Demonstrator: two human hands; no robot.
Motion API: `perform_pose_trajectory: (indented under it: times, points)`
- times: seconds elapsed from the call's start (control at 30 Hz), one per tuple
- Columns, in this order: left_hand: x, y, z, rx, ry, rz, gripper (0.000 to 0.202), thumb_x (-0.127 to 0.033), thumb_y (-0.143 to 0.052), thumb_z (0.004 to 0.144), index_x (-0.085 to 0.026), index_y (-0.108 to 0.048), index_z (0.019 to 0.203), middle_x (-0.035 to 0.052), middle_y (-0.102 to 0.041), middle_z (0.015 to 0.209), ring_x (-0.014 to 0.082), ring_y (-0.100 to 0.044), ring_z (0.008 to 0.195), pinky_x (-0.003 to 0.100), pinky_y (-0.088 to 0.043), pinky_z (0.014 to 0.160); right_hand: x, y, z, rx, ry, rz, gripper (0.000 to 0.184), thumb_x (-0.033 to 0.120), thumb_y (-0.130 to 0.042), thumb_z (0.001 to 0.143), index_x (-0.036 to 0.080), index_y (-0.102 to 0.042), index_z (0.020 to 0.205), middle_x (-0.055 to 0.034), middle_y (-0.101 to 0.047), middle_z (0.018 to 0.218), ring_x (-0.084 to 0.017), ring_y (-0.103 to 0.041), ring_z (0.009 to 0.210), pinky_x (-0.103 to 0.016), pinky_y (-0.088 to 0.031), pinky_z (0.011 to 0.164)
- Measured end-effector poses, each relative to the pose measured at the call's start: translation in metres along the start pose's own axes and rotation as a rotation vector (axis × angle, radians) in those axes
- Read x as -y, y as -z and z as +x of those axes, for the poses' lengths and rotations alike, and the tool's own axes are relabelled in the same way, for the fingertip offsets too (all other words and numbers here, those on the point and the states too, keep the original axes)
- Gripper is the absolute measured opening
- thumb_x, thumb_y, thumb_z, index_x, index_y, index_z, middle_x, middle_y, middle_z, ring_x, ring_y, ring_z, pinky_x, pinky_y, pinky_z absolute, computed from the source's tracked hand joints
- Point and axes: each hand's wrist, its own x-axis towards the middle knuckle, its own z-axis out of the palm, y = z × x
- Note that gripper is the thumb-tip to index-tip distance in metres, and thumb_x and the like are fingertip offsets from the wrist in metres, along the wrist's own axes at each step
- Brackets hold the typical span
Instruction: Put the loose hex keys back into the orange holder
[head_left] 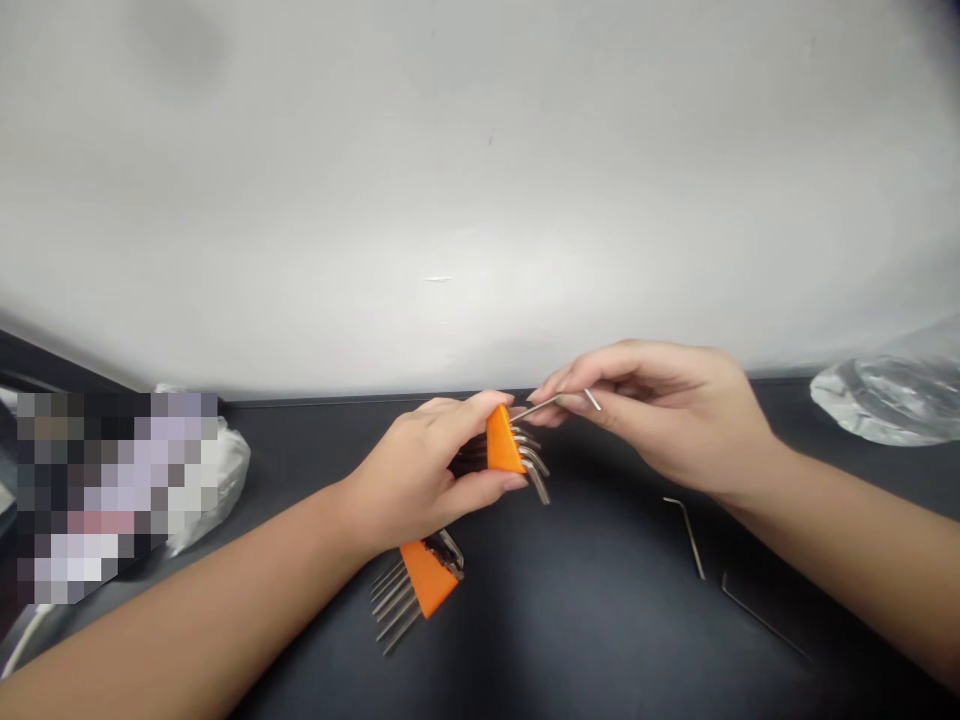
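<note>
Holder [505, 442], orange and wedge-shaped, is up in front of the wall [480, 220], pinched between the left hand's [420, 460] thumb and fingers. Bent keys [538, 482] sit in a row in it, short ends fanning out to the right; the hand hides most of their shafts. The right hand [667, 410] pinches a thin steel key [537, 407], its shaft reaching the holder's upper edge; whether it is in a slot I cannot tell. Below the left wrist, a second holder [429, 582], filled with keys, lies on the dark table [570, 630]. Two loose keys [691, 540] lie near the right forearm, apart from each other. Farther out are clear plastic [889, 400] at right and, at left, a whitish bag [225, 480] beside a blurred-out patch.
</note>
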Motion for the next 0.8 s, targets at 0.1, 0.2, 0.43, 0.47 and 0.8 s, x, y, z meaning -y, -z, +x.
perform_pose_trajectory:
  times: [0.1,0.2,0.43,0.47,0.8]
  points:
    - [-0.0011,0.0004,0.0009,0.004,-0.014,0.005,0.052,-0.046,-0.068,0.095,-0.019,-0.052,0.138,0.0035,-0.073,0.104,0.0153,-0.068,0.086,0.027,-0.055,0.081,-0.0002,0.0005,-0.0001,0.015,-0.001,-0.006,0.013,0.017,-0.071,0.094,0.025,-0.079,0.1,-0.0034,-0.08,0.1,-0.02,-0.078,0.087,-0.035,-0.068,0.084]
    - [-0.0018,0.0007,0.0023,-0.006,-0.026,0.002,0.052,-0.046,-0.068,0.095,-0.019,-0.052,0.137,0.0041,-0.074,0.106,0.0159,-0.069,0.089,0.027,-0.055,0.083,0.0007,0.0016,-0.0002,0.026,0.109,-0.114,0.021,0.011,-0.068,0.094,0.026,-0.08,0.102,-0.0032,-0.08,0.103,-0.02,-0.077,0.091,-0.033,-0.066,0.084]
    - [0.001,0.0006,0.0048,0.013,-0.094,-0.008,0.051,-0.044,-0.072,0.093,-0.02,-0.056,0.135,0.0079,-0.071,0.126,0.0213,-0.068,0.115,0.035,-0.051,0.106,0.0008,0.0024,0.0017,0.223,0.269,-0.181,0.039,0.003,-0.059,0.094,0.028,-0.079,0.117,-0.0045,-0.076,0.107,-0.017,-0.074,0.092,-0.029,-0.062,0.078]
    - [0.0012,0.0005,0.005,0.009,-0.092,-0.006,0.051,-0.044,-0.072,0.093,-0.02,-0.056,0.135,0.0084,-0.071,0.127,0.0218,-0.068,0.115,0.036,-0.051,0.106,0.0007,0.0026,0.0018,0.228,0.265,-0.177,0.039,0.003,-0.059,0.095,0.028,-0.079,0.118,-0.0045,-0.076,0.107,-0.016,-0.074,0.092,-0.028,-0.062,0.078]
    - [-0.0014,0.0025,0.0071,0.016,-0.085,-0.024,0.044,-0.041,-0.07,0.094,-0.021,-0.06,0.132,0.0081,-0.073,0.118,0.0208,-0.069,0.106,0.034,-0.054,0.098,-0.0056,0.0014,0.0031,0.27,-0.086,0.214,0.024,0.023,-0.07,0.096,0.027,-0.079,0.118,-0.0063,-0.075,0.112,-0.019,-0.073,0.097,-0.035,-0.063,0.088]
